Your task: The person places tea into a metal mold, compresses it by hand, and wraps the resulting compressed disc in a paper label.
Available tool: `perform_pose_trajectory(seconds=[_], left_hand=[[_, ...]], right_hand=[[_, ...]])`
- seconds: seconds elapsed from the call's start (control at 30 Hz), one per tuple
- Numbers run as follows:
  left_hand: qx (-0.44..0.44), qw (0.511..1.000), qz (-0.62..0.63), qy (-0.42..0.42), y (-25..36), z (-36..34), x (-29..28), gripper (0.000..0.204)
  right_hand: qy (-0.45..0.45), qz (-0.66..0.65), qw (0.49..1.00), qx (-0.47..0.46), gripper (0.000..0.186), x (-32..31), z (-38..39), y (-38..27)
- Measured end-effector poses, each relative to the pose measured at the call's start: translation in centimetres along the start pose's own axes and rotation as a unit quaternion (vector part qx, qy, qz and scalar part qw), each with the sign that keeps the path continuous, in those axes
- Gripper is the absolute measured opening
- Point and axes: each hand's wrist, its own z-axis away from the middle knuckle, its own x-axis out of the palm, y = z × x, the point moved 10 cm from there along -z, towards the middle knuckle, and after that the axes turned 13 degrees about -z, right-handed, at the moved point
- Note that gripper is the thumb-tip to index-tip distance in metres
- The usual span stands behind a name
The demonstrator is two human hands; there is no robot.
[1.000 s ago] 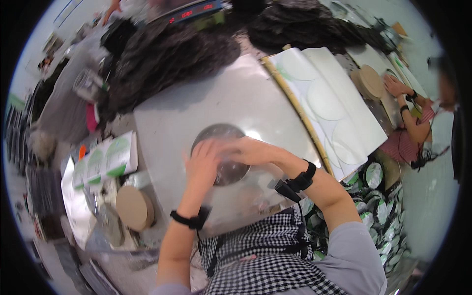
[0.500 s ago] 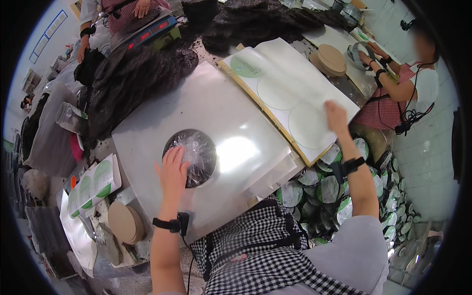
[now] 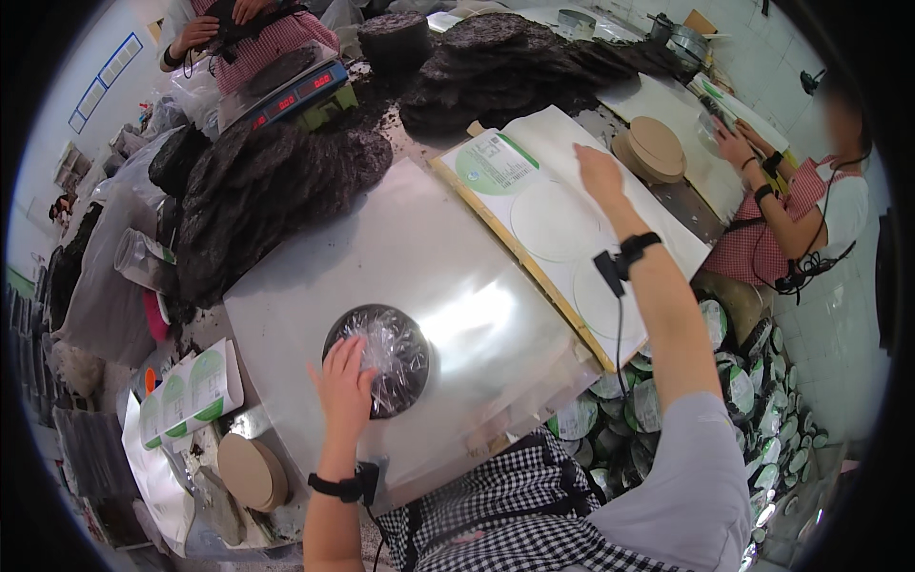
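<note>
1 wrapped disc [image 3: 393, 362] under left hand [image 3: 345, 383], fingers loose; right hand [image 3: 599, 175] over label sheet [image 3: 555, 221], grip unclear. Likely labelling; next needs peeling.

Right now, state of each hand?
Left hand: open, resting on the plastic-wrapped dark disc.
Right hand: at the white label sheet; whether it is pinching it cannot be told.

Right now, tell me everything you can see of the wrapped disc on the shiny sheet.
The wrapped disc is round and almost black, covered in clear, plastic-looking film that is crinkled and gathered around the middle of its top, catching the light. It lies flat on the shiny sheet. The left grip rests fingers on its left side, hiding part of the edge. Its underside is hidden.
</note>
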Motion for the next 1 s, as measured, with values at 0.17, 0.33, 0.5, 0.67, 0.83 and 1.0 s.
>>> perform_pose_trajectory(seconds=[0.17,0.33,0.5,0.67,0.83,1.0], left_hand=[[-0.016,1.000,0.001,-0.024,-0.2,0.8,-0.1,0.047],[-0.022,0.999,0.019,-0.031,0.1,-0.1,0.2,0.048],[-0.026,0.999,0.012,-0.026,-0.3,0.3,-0.7,0.047],[-0.035,0.998,0.016,0.046,-0.6,0.5,-1.6,0.046],[-0.064,0.997,0.002,0.037,-2.2,1.6,-0.2,0.043],[-0.062,0.997,0.006,0.047,-2.0,1.8,-0.2,0.040]], right_hand=[[0.046,-0.098,0.972,0.209,0.040,8.8,-3.0,-4.1],[0.092,-0.130,0.963,0.220,0.041,8.5,-2.7,-3.0],[0.135,-0.203,0.950,0.194,0.037,7.7,-2.7,-4.9],[0.115,-0.042,0.991,0.048,0.018,6.8,-1.2,-9.7],[-0.038,-0.442,0.892,-0.084,0.019,1.8,9.6,-29.1],[-0.129,-0.493,0.860,0.022,0.038,3.7,16.7,-34.9]])
